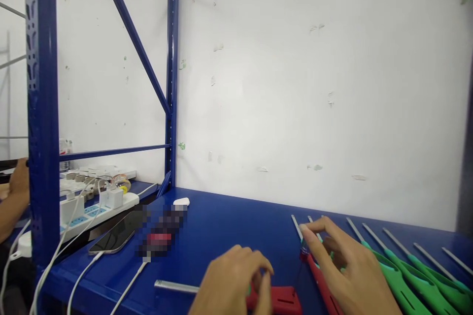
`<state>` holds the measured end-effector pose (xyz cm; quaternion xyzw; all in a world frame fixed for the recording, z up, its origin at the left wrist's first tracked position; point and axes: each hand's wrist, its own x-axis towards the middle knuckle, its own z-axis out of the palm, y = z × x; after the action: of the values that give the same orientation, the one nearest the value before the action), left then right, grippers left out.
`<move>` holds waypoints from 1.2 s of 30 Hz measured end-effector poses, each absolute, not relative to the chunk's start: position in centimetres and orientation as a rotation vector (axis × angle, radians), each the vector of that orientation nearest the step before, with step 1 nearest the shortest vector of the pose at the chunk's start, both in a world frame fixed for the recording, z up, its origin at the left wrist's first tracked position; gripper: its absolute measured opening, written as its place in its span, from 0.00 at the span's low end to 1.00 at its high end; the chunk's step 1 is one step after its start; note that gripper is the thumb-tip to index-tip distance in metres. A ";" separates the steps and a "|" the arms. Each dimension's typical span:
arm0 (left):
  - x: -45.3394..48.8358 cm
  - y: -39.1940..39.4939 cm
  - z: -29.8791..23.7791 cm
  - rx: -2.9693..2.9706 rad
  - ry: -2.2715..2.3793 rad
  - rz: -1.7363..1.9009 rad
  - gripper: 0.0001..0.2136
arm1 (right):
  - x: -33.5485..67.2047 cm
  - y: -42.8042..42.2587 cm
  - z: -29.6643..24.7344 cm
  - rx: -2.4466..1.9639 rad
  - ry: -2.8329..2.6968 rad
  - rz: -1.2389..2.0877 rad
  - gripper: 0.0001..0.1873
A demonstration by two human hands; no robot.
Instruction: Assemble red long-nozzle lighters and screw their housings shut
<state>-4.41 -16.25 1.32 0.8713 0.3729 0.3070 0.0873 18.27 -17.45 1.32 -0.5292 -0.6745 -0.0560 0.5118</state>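
Observation:
My left hand [236,280] is closed around a red-handled long-neck lighter [284,300], whose metal tube [176,286] points left just above the blue tabletop. With thumb and forefinger, my right hand [347,266] pinches a small item [303,252], bluish above and red below, too small to name. Under the right palm lies a second red lighter [325,288], partly covered by the hand. To its right, several green-handled lighters [401,285] lie side by side, their metal tubes pointing toward the wall.
A phone [116,234] with a charging cable lies at the left, beside a blurred-out device [160,231] and a white case [181,202]. A power strip [99,214] stands behind the blue rack post [44,108]. Another person's arm [15,197] shows at far left.

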 end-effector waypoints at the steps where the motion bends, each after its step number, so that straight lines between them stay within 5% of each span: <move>1: -3.9 -15.8 -0.1 2.696 1.120 0.913 0.10 | 18.4 -17.5 1.2 -1.270 -1.635 -0.109 0.16; 5: -3.2 -12.9 -5.8 2.981 1.047 0.933 0.19 | 18.3 -17.4 1.1 -1.234 -1.656 0.027 0.15; 10: -3.2 -11.6 -8.8 3.068 1.067 0.918 0.08 | 18.3 -17.5 1.2 -1.173 -1.673 0.160 0.16; 14: -3.0 -12.4 -7.8 3.083 1.050 0.941 0.16 | 18.7 -17.4 1.2 -1.197 -1.665 0.308 0.18; 23: -3.0 -13.4 -6.3 3.072 1.021 0.933 0.23 | 17.4 -17.8 1.9 -1.164 -1.736 0.068 0.14; 28: -3.0 -13.8 -5.5 2.974 1.076 0.795 0.21 | 17.4 -18.3 2.1 -1.135 -1.732 0.287 0.18; 36: -3.1 -14.4 -4.0 2.878 1.066 0.666 0.19 | 17.7 -18.3 2.4 -1.225 -1.734 0.094 0.13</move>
<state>-3.14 -14.39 -4.05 0.9165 0.3393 0.2120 0.0006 17.75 -18.30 2.41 -0.5034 -0.7130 0.0384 0.4866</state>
